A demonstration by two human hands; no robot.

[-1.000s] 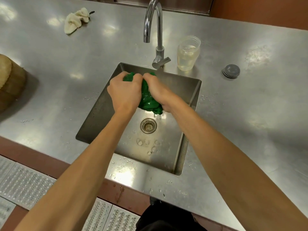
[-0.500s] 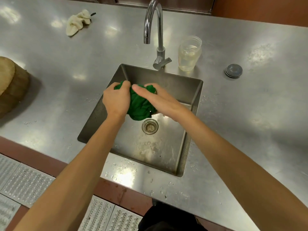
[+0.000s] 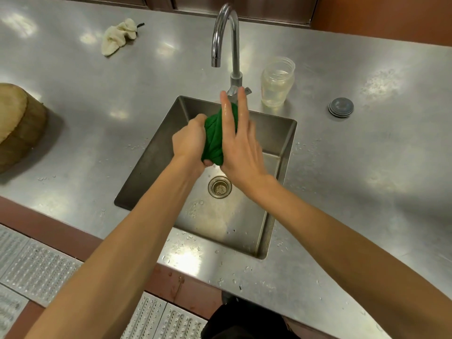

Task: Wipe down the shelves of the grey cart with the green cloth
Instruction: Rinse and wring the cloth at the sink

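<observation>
Wringing the cloth (image 3: 215, 139) over the sink (image 3: 156, 155), gripped in the left hand (image 3: 188, 141), pressed by the flat right hand (image 3: 242, 150). Next, probably: carrying it damp to the cart.

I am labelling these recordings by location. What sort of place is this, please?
Probably a commercial or canteen kitchen: a long stainless steel counter with a built-in sink, a tall gooseneck tap, and a thick round wooden chopping block.

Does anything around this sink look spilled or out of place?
Mostly minor: water droplets dot the counter around the sink, chiefly its front edge. The clear jar stands uncapped, a grey disc, perhaps its lid, lying apart to its right. A crumpled cream cloth sits back left.
</observation>
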